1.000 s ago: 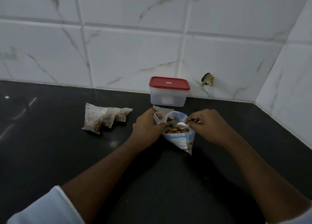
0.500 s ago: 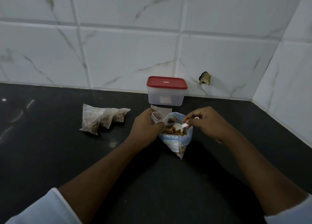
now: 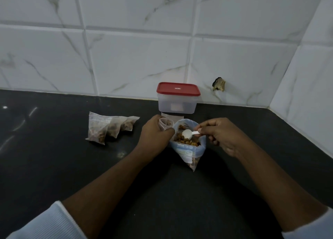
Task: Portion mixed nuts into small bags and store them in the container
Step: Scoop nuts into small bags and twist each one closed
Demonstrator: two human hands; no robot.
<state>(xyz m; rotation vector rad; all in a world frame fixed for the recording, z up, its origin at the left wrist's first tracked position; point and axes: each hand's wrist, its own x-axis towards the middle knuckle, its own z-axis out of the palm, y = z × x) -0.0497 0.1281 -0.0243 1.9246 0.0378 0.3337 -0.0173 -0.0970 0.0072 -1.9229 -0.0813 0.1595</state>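
Three or so small clear plastic bags [image 3: 110, 128] already filled with brown nuts lie overlapped on the black stone countertop [image 3: 54, 166], well to the left of the hands. Several portions therefore look finished, though none is stored: the clear rectangular plastic container [image 3: 177, 104] stands at the back against the white marble-patterned wall tiles [image 3: 137, 58] with its red lid [image 3: 178, 89] on. A further portion is under way. The left hand [image 3: 155, 137] grips another small clear bag [image 3: 164, 124] near its mouth, fingers curled round it, just beside the large blue-printed clear bag of mixed nuts [image 3: 189, 151], which stands open on the countertop between the two hands. The right hand [image 3: 223, 134] pinches the handle of a small white plastic scoop [image 3: 187, 134], whose bowl sits over the nuts inside the large bag; whether it carries any I cannot tell. By my reading, what is left is filling and closing this bag, portioning the good heap of nuts that remains, then opening the container and putting every bag inside
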